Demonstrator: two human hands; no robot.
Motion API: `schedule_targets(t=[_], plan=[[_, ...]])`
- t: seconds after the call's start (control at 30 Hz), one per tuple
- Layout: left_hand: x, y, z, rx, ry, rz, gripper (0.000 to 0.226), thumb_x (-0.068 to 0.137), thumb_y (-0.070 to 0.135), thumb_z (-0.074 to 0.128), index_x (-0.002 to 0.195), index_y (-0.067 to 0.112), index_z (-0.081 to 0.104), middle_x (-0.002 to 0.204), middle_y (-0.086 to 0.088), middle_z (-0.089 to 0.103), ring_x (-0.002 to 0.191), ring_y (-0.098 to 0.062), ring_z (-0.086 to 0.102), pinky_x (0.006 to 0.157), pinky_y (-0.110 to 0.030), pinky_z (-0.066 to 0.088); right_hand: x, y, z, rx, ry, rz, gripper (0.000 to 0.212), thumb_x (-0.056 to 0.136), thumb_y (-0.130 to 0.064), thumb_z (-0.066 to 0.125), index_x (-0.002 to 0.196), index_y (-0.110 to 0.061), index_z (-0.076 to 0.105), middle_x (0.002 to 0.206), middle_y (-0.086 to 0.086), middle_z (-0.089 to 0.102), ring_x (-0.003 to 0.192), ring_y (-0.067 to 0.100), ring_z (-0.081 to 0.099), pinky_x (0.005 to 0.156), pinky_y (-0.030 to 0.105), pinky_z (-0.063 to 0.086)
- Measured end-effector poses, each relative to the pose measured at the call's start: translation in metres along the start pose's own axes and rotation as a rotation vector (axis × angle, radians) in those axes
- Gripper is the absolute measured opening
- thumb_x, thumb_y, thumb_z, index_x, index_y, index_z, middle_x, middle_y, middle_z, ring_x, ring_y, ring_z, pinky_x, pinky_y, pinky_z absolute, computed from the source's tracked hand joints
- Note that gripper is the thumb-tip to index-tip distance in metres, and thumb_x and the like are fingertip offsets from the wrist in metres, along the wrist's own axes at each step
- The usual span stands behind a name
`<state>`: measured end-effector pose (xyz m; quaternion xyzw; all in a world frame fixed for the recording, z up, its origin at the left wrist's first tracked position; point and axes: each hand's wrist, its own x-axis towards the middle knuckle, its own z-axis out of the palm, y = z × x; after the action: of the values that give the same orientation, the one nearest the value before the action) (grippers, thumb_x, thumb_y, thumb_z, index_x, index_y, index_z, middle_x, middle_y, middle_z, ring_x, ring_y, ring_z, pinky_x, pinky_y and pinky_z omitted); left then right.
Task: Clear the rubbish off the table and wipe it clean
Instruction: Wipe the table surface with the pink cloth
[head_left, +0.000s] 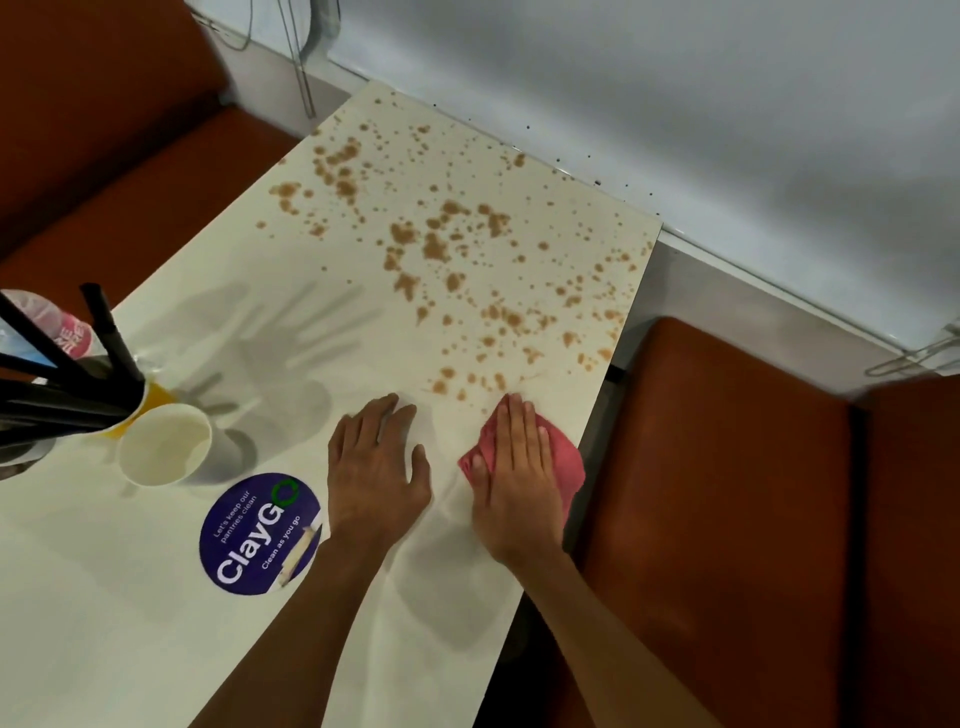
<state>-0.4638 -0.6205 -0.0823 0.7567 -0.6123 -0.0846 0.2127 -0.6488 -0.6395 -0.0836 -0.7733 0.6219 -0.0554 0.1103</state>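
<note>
Brown splatter covers the far half of the white table. Just short of it, the right hand presses a pink cloth flat with straight fingers near the table's right edge. The left hand rests open beside it, with a paper cup further left.

Smooth, faintly glossy cream table, soft pink cloth, paper cup, matt orange seat upholstery
</note>
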Motion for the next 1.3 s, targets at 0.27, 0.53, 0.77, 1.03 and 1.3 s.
schedule_targets(t=[0.27, 0.53, 0.77, 1.03, 1.3], plan=[[0.001, -0.002, 0.000, 0.007, 0.009, 0.017, 0.049, 0.091, 0.032, 0.061, 0.138, 0.018, 0.061, 0.149, -0.003, 0.055, 0.134, -0.026, 0.050, 0.114, -0.049, 0.040, 0.056, 0.001, 0.002, -0.018, 0.075, 0.248, 0.070, 0.112, -0.043, 0.016, 0.166, -0.002, -0.001, 0.176, 0.012, -0.003, 0.162, 0.022, -0.010, 0.133, 0.044, 0.002], [0.001, -0.004, -0.003, 0.004, -0.010, 0.028, 0.050, 0.092, 0.034, 0.059, 0.140, 0.020, 0.060, 0.150, -0.002, 0.054, 0.136, -0.024, 0.048, 0.114, -0.050, 0.040, 0.024, 0.028, -0.001, -0.020, 0.068, 0.169, 0.070, 0.112, -0.045, 0.021, 0.167, -0.006, 0.002, 0.176, 0.007, 0.000, 0.163, 0.019, -0.007, 0.132, 0.045, 0.009], [-0.002, -0.002, 0.000, -0.002, 0.022, 0.006, 0.050, 0.090, 0.032, 0.060, 0.138, 0.017, 0.062, 0.149, -0.004, 0.056, 0.137, -0.026, 0.049, 0.115, -0.051, 0.039, 0.004, -0.009, -0.001, 0.003, -0.044, -0.074, 0.069, 0.113, -0.049, 0.017, 0.167, -0.012, -0.005, 0.176, 0.002, -0.010, 0.161, 0.014, -0.014, 0.132, 0.039, -0.001], [0.000, -0.003, -0.001, -0.014, 0.005, -0.007, 0.050, 0.090, 0.033, 0.058, 0.138, 0.019, 0.061, 0.149, -0.003, 0.056, 0.135, -0.027, 0.050, 0.113, -0.051, 0.040, 0.049, -0.013, 0.000, -0.044, 0.019, 0.229, 0.071, 0.111, -0.048, 0.010, 0.166, -0.005, -0.005, 0.176, 0.011, -0.007, 0.162, 0.022, -0.013, 0.132, 0.046, 0.002], [0.002, -0.001, -0.002, -0.030, 0.014, -0.013, 0.048, 0.088, 0.027, 0.059, 0.135, 0.019, 0.064, 0.145, -0.003, 0.058, 0.132, -0.027, 0.053, 0.110, -0.049, 0.042, -0.003, 0.012, -0.005, -0.023, -0.026, -0.060, 0.071, 0.113, -0.050, 0.022, 0.167, -0.013, -0.005, 0.176, 0.001, -0.009, 0.161, 0.013, -0.013, 0.133, 0.041, 0.002]])
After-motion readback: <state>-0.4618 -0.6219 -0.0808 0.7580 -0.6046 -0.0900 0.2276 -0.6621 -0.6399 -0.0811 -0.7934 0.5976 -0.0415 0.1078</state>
